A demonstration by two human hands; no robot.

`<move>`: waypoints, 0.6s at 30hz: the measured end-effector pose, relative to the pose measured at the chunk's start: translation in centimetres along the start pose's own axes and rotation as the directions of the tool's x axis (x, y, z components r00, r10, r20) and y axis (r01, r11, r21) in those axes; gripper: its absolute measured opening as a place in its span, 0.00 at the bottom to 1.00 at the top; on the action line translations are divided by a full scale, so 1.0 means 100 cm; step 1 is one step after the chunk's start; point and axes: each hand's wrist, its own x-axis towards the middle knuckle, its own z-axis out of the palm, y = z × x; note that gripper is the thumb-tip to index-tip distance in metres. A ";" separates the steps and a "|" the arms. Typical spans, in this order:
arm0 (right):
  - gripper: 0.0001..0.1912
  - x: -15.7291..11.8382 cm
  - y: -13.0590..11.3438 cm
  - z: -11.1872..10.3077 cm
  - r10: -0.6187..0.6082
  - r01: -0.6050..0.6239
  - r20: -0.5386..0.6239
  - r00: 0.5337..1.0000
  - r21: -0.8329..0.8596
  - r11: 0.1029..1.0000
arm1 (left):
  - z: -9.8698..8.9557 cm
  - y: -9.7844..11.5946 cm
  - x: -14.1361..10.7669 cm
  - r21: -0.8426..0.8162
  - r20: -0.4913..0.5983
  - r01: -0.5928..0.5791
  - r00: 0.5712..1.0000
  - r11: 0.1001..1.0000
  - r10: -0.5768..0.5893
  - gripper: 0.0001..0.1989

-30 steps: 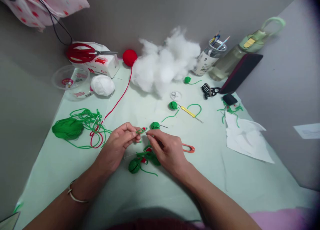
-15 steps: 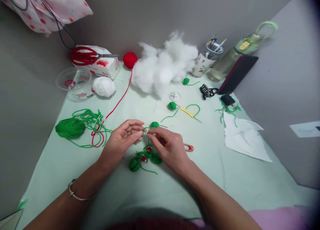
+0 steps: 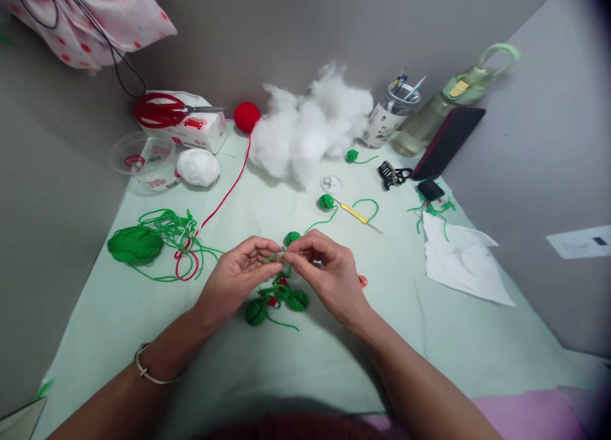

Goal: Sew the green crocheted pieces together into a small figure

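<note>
My left hand (image 3: 243, 268) pinches a short green strand (image 3: 270, 258) between thumb and fingers. My right hand (image 3: 327, 271) meets it fingertip to fingertip, closed on a thin needle (image 3: 304, 253) that points right. Just behind the fingers sits a small green ball (image 3: 292, 237). Below my hands lie green crocheted pieces with red and white parts, among them a round green piece (image 3: 256, 312) on the left and another (image 3: 298, 300) on the right. An orange item (image 3: 363, 281) shows partly beside my right hand.
Green yarn (image 3: 136, 244), white yarn (image 3: 198, 167) and scissors (image 3: 160, 109) on a box are left. White stuffing (image 3: 310, 131) and a red ball (image 3: 247, 117) lie behind. A yellow hook (image 3: 354, 212), hair clip (image 3: 394, 174), phone (image 3: 449, 144), bottle (image 3: 424, 121) and paper (image 3: 461, 262) are right.
The fingertips of both hands have come together, and the needle now shows within my right hand's grip. My right hand covers more of the orange item. The view has shifted slightly.
</note>
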 end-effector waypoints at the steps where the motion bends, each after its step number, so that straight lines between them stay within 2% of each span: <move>1: 0.04 0.000 0.000 0.000 0.005 -0.005 -0.002 1.000 0.000 1.000 | 0.000 0.000 0.000 -0.003 0.005 -0.001 1.000 1.000 0.001 0.13; 4: 0.04 -0.001 0.001 0.000 0.010 -0.010 -0.006 1.000 -0.031 0.999 | 0.000 0.001 -0.001 0.022 -0.023 -0.034 0.999 0.999 0.035 0.14; 8: 0.05 -0.001 0.002 0.001 0.003 -0.003 0.012 1.000 -0.065 0.998 | -0.002 0.002 -0.001 0.135 -0.092 -0.139 0.984 0.981 0.152 0.05; 10: 0.05 -0.001 0.001 0.001 -0.008 0.009 0.018 1.000 -0.040 0.999 | -0.002 0.003 -0.001 0.153 -0.087 -0.162 0.980 0.975 0.177 0.05; 13: 0.04 -0.001 -0.002 0.000 -0.003 0.000 0.034 0.999 0.077 0.997 | -0.001 0.003 -0.002 0.132 -0.066 -0.135 0.987 0.982 0.145 0.06; 18: 0.08 0.001 -0.004 -0.006 0.123 -0.190 0.192 0.974 0.387 0.902 | -0.003 0.007 -0.002 0.182 -0.111 -0.074 0.989 0.981 0.095 0.10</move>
